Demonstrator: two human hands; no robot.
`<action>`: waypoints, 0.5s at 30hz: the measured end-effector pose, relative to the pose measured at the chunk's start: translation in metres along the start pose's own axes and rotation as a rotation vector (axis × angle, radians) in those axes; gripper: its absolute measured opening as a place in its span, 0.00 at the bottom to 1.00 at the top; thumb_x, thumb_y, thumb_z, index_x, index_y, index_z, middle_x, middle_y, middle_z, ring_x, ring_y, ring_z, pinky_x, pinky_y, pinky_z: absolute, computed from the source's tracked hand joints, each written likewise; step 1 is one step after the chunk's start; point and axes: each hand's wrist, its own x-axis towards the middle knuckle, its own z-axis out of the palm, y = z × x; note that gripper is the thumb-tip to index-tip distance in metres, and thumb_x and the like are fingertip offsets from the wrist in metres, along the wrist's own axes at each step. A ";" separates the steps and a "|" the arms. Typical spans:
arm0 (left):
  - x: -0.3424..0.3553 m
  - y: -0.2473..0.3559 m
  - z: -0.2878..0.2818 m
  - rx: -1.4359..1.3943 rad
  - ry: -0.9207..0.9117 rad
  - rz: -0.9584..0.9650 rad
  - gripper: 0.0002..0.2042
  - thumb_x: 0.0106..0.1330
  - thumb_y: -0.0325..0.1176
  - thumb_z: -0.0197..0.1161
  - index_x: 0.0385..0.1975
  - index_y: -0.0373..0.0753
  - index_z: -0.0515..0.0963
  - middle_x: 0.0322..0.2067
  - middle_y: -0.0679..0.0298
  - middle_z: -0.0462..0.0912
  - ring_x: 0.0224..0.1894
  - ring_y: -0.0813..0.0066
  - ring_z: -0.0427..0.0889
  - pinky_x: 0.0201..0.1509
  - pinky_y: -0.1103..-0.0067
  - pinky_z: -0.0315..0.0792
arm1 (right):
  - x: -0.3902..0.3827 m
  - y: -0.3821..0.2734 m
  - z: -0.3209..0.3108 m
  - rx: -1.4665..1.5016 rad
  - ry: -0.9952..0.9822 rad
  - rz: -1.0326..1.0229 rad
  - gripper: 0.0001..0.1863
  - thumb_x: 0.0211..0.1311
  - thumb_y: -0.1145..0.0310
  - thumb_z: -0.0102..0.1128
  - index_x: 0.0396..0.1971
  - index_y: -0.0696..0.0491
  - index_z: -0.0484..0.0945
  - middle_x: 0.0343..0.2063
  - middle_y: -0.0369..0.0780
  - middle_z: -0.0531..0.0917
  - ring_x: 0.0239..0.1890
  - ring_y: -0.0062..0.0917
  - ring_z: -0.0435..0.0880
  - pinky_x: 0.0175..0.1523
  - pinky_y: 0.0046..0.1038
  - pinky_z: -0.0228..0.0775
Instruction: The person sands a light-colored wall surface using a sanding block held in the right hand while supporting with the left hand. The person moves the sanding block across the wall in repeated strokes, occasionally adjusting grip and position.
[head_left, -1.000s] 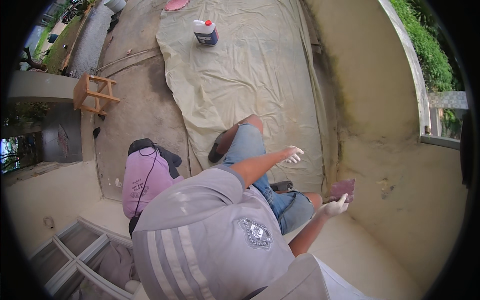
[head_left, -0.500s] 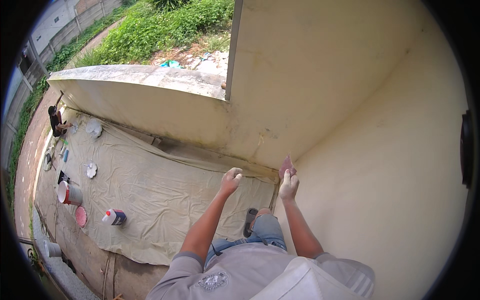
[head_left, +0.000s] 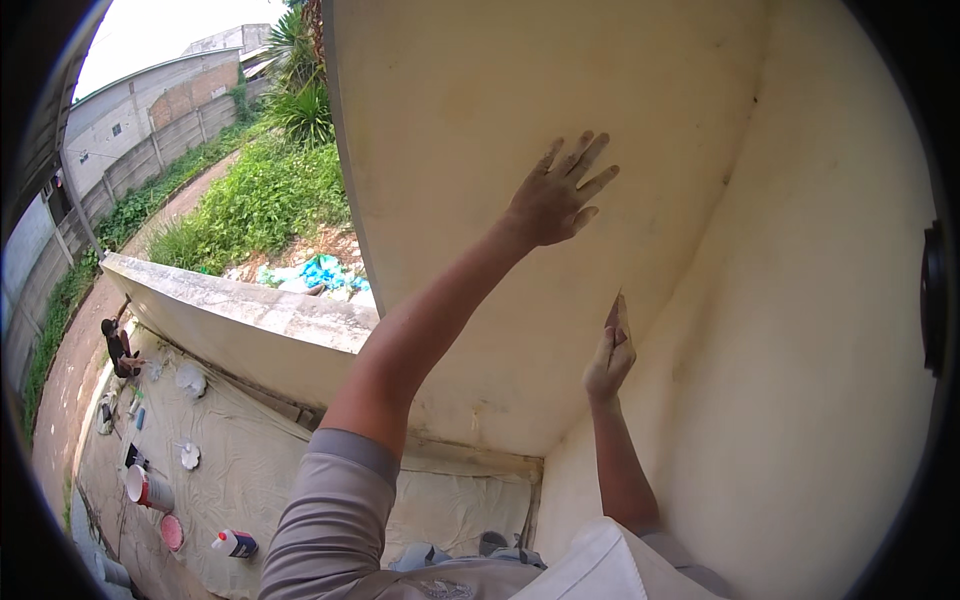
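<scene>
My left hand [head_left: 556,198] reaches up with its fingers spread, its palm toward the cream-coloured wall [head_left: 450,110] and seemingly resting on it. Pale dust covers the fingertips. Lower and to the right, near the corner of two walls, my right hand [head_left: 608,370] is closed on a folded piece of reddish-brown sandpaper [head_left: 619,316]. One pointed end of the sheet sticks up above the fingers, close to the wall; whether it touches cannot be made out. Faint stains mark the wall around both hands.
A drop cloth [head_left: 235,430] covers the floor at lower left. On it stand a white bucket [head_left: 150,490], a pink lid [head_left: 172,533] and a white-and-blue jug [head_left: 236,543]. A low wall [head_left: 230,300] runs left, with another person [head_left: 120,350] crouching at its far end.
My left hand has risen from low down to spread out at the wall. My right hand has moved slightly right with the sandpaper. The view has tilted upward.
</scene>
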 end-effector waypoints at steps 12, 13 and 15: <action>-0.003 -0.140 -0.017 0.302 0.372 -0.190 0.31 0.77 0.52 0.60 0.80 0.60 0.75 0.84 0.54 0.64 0.85 0.49 0.62 0.87 0.48 0.51 | 0.305 -0.037 0.059 -0.680 0.225 -0.548 0.29 0.85 0.66 0.54 0.80 0.56 0.71 0.83 0.63 0.60 0.84 0.67 0.56 0.83 0.58 0.59; -0.004 -0.139 -0.016 0.296 0.384 -0.202 0.31 0.77 0.52 0.59 0.80 0.59 0.75 0.84 0.53 0.64 0.85 0.49 0.61 0.87 0.48 0.51 | 0.306 -0.037 0.073 -0.742 0.244 -0.575 0.30 0.85 0.65 0.54 0.81 0.56 0.69 0.83 0.62 0.60 0.84 0.66 0.56 0.83 0.60 0.57; -0.009 -0.139 -0.017 0.276 0.395 -0.227 0.32 0.76 0.51 0.59 0.80 0.56 0.75 0.84 0.51 0.63 0.86 0.47 0.61 0.87 0.47 0.50 | 0.291 -0.016 0.101 -0.864 0.280 -0.617 0.32 0.84 0.64 0.54 0.82 0.56 0.67 0.83 0.62 0.60 0.85 0.64 0.55 0.84 0.63 0.54</action>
